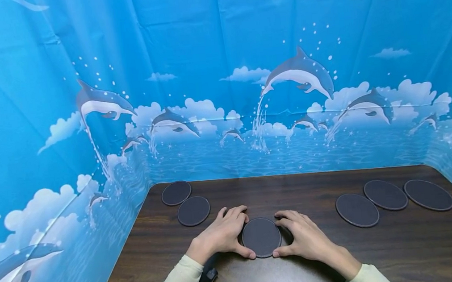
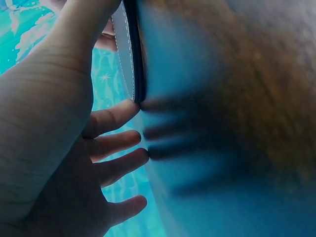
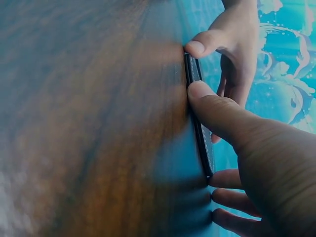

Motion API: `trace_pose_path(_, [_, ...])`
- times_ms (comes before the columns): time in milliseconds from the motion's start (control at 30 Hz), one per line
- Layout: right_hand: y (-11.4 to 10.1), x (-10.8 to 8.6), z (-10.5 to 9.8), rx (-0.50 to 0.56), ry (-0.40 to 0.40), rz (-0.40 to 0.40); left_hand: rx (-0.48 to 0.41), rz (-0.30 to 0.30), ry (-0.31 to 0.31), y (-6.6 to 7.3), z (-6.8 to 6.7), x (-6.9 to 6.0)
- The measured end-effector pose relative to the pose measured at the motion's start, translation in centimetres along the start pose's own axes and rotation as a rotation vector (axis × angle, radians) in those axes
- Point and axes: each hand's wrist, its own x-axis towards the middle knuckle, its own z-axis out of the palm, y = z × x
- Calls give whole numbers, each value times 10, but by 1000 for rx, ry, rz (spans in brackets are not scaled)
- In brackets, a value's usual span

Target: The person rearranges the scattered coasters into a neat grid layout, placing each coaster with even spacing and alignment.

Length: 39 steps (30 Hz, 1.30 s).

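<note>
A round dark coaster [image 1: 261, 237] with a stitched rim lies on the table between both hands. My left hand [image 1: 224, 234] holds its left side, thumb at the near edge and fingers curved around the far left. On the right side my right hand [image 1: 306, 238] grips it the same way, thumb at the near edge. In the left wrist view, a fingertip of the left hand [image 2: 94, 148] touches the coaster edge [image 2: 129, 54]. The edge [image 3: 205, 140] looks thick and layered in the right wrist view, beside the right hand [image 3: 247, 148]; how many pieces lie there I cannot tell.
Two dark coasters [image 1: 176, 193] [image 1: 193, 211] lie at the back left of the brown table [image 1: 278, 190]. Three more [image 1: 357, 210] [image 1: 386, 195] [image 1: 429, 195] form a row at the right. A blue dolphin-print curtain [image 1: 202, 49] stands behind and beside the table.
</note>
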Motion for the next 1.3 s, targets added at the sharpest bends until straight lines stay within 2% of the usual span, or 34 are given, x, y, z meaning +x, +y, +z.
trace_pose_path(500, [10,-1,-11,42,-42,-24,10,4,5,-2,-4,2])
trace_pose_path(833, [21,-2,-23,26,9,-22,59,50,95,-3,-10,7])
trace_pose_path(1033, [31,-9,-33,2,60,14,46,72,120,4,-10,12])
trace_pose_path(1300, [41,-18,-40,-12,64,28,23,72,117,15,-8,22])
